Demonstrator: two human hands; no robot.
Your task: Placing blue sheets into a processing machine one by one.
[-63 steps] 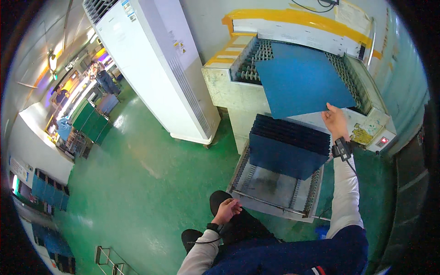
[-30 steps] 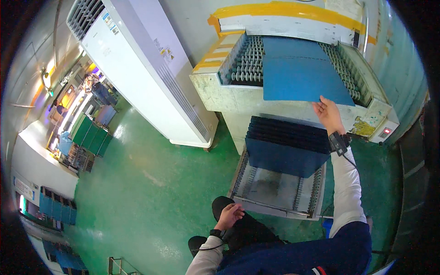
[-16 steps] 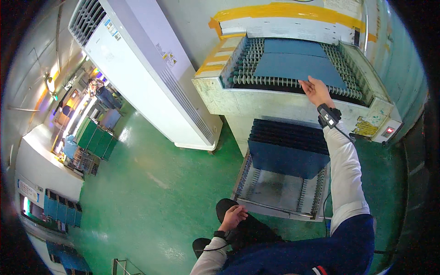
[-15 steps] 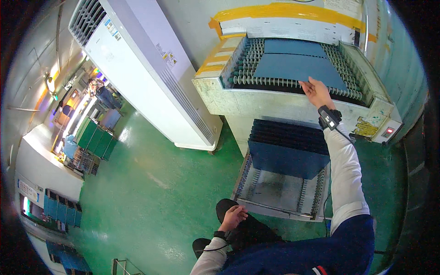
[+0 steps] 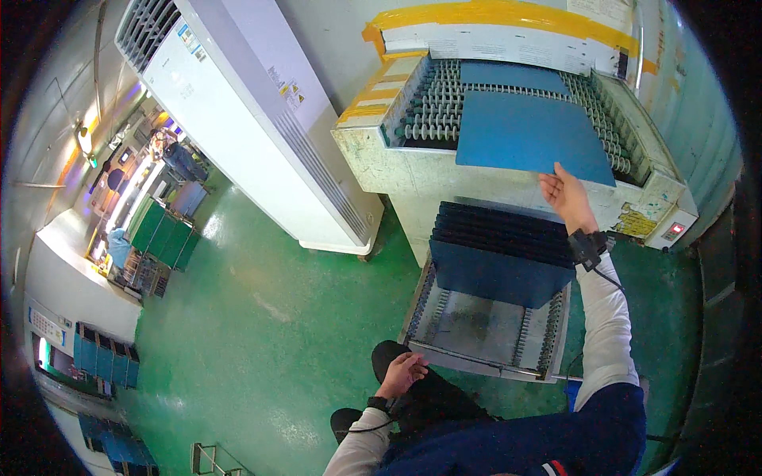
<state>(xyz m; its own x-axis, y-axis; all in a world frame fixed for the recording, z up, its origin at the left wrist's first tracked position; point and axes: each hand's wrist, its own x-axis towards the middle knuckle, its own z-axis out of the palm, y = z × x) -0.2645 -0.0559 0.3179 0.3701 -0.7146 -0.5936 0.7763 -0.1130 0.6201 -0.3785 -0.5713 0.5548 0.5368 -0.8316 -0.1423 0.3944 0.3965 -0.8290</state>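
On the rollers [image 5: 432,111] lay a panel [image 5: 532,131], near edge over the machine's [image 5: 414,176] front, presumably for reach; right hand [image 5: 565,192] seemed to pinch that edge; upright panels [image 5: 500,274] stood in a rack [image 5: 468,319], apparently slotted apart; left hand [image 5: 402,374] curled by the knee [image 5: 386,355], fingertip contact unclear

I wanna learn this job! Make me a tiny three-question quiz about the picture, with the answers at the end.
1. Which of the person's hands is at the near edge of the front blue panel?

2. True or false: the dark panels in the metal rack are lying flat.

3. What is behind the front blue panel in the roller machine? A) a bucket B) another blue panel C) a shoe

Key:
1. The right hand.
2. False; they stand on edge.
3. B.
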